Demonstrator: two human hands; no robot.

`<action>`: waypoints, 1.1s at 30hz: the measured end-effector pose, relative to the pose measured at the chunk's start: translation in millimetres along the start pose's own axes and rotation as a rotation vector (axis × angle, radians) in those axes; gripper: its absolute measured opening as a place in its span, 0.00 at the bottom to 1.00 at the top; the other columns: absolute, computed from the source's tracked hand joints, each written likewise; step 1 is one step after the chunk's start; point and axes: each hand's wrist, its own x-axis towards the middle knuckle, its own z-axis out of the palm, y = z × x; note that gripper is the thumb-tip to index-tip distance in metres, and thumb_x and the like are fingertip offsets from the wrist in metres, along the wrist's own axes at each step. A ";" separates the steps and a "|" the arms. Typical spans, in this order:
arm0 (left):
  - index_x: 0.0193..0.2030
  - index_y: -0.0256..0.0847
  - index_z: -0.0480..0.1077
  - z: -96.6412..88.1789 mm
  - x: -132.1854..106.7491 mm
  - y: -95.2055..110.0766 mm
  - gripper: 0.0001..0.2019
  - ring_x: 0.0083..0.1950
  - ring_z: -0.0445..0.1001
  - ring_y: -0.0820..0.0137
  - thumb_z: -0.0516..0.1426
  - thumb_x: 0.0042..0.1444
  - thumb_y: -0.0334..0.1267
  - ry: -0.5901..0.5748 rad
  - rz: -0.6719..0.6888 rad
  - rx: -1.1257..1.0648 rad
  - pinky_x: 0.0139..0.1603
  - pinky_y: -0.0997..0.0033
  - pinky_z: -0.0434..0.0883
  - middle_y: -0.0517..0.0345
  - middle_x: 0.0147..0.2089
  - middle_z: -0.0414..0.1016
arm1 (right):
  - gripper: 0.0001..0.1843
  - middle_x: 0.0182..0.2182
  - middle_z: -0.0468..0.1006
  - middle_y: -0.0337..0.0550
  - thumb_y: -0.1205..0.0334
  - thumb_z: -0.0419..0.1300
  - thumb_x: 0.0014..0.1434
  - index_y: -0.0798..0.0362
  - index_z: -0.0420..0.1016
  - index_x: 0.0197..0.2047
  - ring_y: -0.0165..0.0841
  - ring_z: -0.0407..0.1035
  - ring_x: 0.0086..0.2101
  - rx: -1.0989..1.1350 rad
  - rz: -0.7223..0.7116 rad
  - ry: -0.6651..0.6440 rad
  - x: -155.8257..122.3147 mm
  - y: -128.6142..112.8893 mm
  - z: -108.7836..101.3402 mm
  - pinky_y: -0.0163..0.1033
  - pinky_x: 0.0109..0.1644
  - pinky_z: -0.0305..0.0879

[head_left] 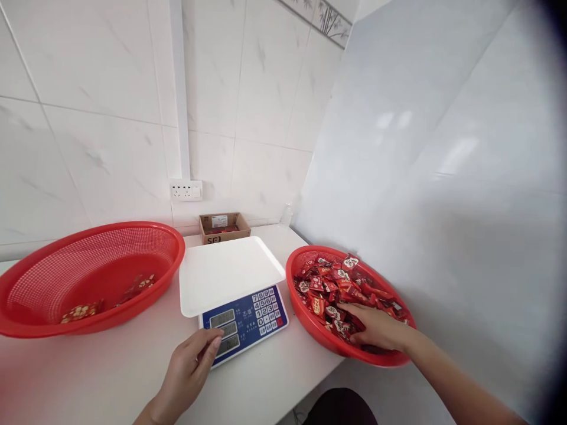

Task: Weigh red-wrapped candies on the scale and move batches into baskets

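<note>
My right hand [376,327] reaches into a red plastic basket [310,330] at the right. Thumb and forefinger are apart, touching small red snack packets [328,283] that fill the basket; the other fingertips are hidden. Left of it stands a blue digital scale [248,319] with a bare white weighing pan [230,274] and a number keypad. By the scale's displays, my left hand [190,366] hangs with its fingers curled together, and nothing shows in them.
A second, larger red basket [133,236] at the left has a few packets [82,311] at its bottom. Behind the scale are a small cardboard box [225,227] and a clear bottle [287,214]. Walls close off the white table [119,360] at the back and right.
</note>
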 end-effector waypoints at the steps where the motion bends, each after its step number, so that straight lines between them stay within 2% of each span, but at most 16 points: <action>1: 0.38 0.43 0.73 0.9 -0.3 -0.6 0.12 0.24 0.72 0.73 0.50 0.60 0.44 -0.012 0.004 -0.005 0.23 0.79 0.69 0.57 0.31 0.77 | 0.41 0.60 0.61 0.48 0.61 0.63 0.41 0.46 0.60 0.61 0.49 0.56 0.57 -0.009 0.005 -0.021 3.2 2.0 3.4 0.49 0.57 0.53; 3: 0.38 0.43 0.73 2.1 -0.5 -1.6 0.12 0.25 0.72 0.73 0.50 0.60 0.44 -0.028 0.015 -0.005 0.24 0.79 0.69 0.57 0.32 0.77 | 0.36 0.56 0.67 0.49 0.62 0.60 0.44 0.46 0.63 0.59 0.47 0.62 0.54 -0.040 -0.018 0.017 10.6 0.6 9.7 0.46 0.53 0.57; 6: 0.37 0.42 0.73 1.6 0.1 -2.3 0.12 0.25 0.72 0.73 0.50 0.60 0.44 -0.014 0.019 0.003 0.25 0.79 0.69 0.57 0.31 0.77 | 0.21 0.46 0.76 0.47 0.66 0.54 0.50 0.49 0.73 0.49 0.42 0.69 0.46 -0.041 -0.071 0.153 27.6 -4.3 13.7 0.41 0.48 0.60; 9: 0.37 0.41 0.72 -0.2 1.1 -2.5 0.12 0.25 0.71 0.74 0.50 0.60 0.43 0.001 0.005 0.005 0.25 0.79 0.69 0.58 0.30 0.76 | 0.16 0.44 0.77 0.45 0.65 0.51 0.55 0.51 0.72 0.46 0.36 0.70 0.44 0.039 -0.094 0.251 51.2 -6.1 6.5 0.36 0.49 0.60; 13: 0.36 0.41 0.72 -0.6 2.1 -1.1 0.13 0.25 0.71 0.73 0.49 0.60 0.44 -0.007 -0.010 0.004 0.25 0.78 0.69 0.57 0.30 0.76 | 0.22 0.53 0.70 0.50 0.60 0.47 0.59 0.56 0.64 0.56 0.36 0.64 0.52 0.056 -0.060 0.304 85.0 -13.2 -11.9 0.37 0.55 0.56; 16: 0.36 0.42 0.73 -0.5 1.9 1.1 0.14 0.25 0.72 0.73 0.49 0.60 0.44 -0.029 0.000 0.002 0.25 0.78 0.70 0.56 0.31 0.76 | 0.35 0.60 0.60 0.56 0.54 0.54 0.56 0.57 0.51 0.64 0.42 0.56 0.58 0.037 -0.046 0.256 106.7 -27.6 -16.3 0.43 0.57 0.54; 18: 0.36 0.43 0.73 -0.9 1.6 2.6 0.13 0.25 0.72 0.73 0.49 0.60 0.45 -0.040 0.016 0.003 0.25 0.78 0.70 0.57 0.31 0.76 | 0.42 0.61 0.57 0.58 0.51 0.59 0.51 0.55 0.48 0.65 0.45 0.54 0.59 0.028 -0.043 0.201 117.3 -40.1 -11.5 0.46 0.57 0.54; 21: 0.36 0.43 0.73 -2.0 1.6 3.8 0.13 0.24 0.71 0.73 0.49 0.60 0.45 -0.031 0.033 0.011 0.24 0.79 0.69 0.57 0.30 0.76 | 0.41 0.59 0.62 0.57 0.52 0.64 0.45 0.52 0.59 0.61 0.50 0.57 0.56 0.026 -0.046 0.140 124.5 -58.7 0.6 0.51 0.55 0.56; 23: 0.36 0.43 0.73 -2.1 1.9 3.3 0.14 0.24 0.71 0.73 0.49 0.60 0.45 -0.018 0.031 0.013 0.23 0.79 0.69 0.57 0.29 0.76 | 0.32 0.54 0.69 0.53 0.56 0.64 0.45 0.51 0.68 0.55 0.48 0.63 0.53 0.042 -0.087 0.119 123.1 -67.4 4.9 0.49 0.53 0.58; 25: 0.36 0.43 0.72 -1.4 2.0 2.0 0.14 0.23 0.70 0.73 0.49 0.60 0.46 -0.013 0.025 0.014 0.23 0.79 0.69 0.57 0.28 0.75 | 0.19 0.46 0.76 0.47 0.59 0.60 0.49 0.50 0.75 0.46 0.41 0.69 0.45 0.078 -0.164 0.081 117.6 -70.3 1.3 0.42 0.49 0.62; 27: 0.36 0.43 0.72 -0.1 1.9 0.2 0.14 0.23 0.70 0.73 0.49 0.60 0.46 -0.023 0.022 0.012 0.22 0.79 0.69 0.57 0.28 0.75 | 0.12 0.38 0.79 0.41 0.59 0.57 0.52 0.49 0.78 0.38 0.35 0.72 0.39 0.118 -0.241 0.033 109.5 -65.7 -10.9 0.36 0.45 0.64; 29: 0.37 0.43 0.72 1.2 1.6 -1.6 0.13 0.23 0.70 0.73 0.50 0.60 0.45 -0.036 0.024 0.005 0.22 0.79 0.68 0.57 0.29 0.75 | 0.12 0.38 0.80 0.38 0.57 0.56 0.53 0.48 0.79 0.36 0.34 0.72 0.39 0.149 -0.272 0.018 100.7 -52.7 -28.9 0.34 0.45 0.64; 31: 0.37 0.44 0.72 2.1 1.1 -2.8 0.12 0.24 0.71 0.73 0.50 0.60 0.44 -0.039 0.027 -0.001 0.23 0.79 0.69 0.58 0.30 0.76 | 0.15 0.44 0.78 0.39 0.56 0.55 0.54 0.48 0.77 0.42 0.35 0.70 0.44 0.166 -0.228 0.067 92.1 -32.2 -47.5 0.35 0.49 0.62; 33: 0.37 0.44 0.72 2.5 0.5 -3.5 0.11 0.24 0.71 0.73 0.51 0.60 0.43 -0.032 0.031 -0.002 0.23 0.80 0.69 0.59 0.30 0.76 | 0.20 0.51 0.73 0.44 0.56 0.52 0.56 0.51 0.73 0.50 0.38 0.67 0.50 0.160 -0.123 0.150 84.2 -7.3 -60.5 0.38 0.53 0.59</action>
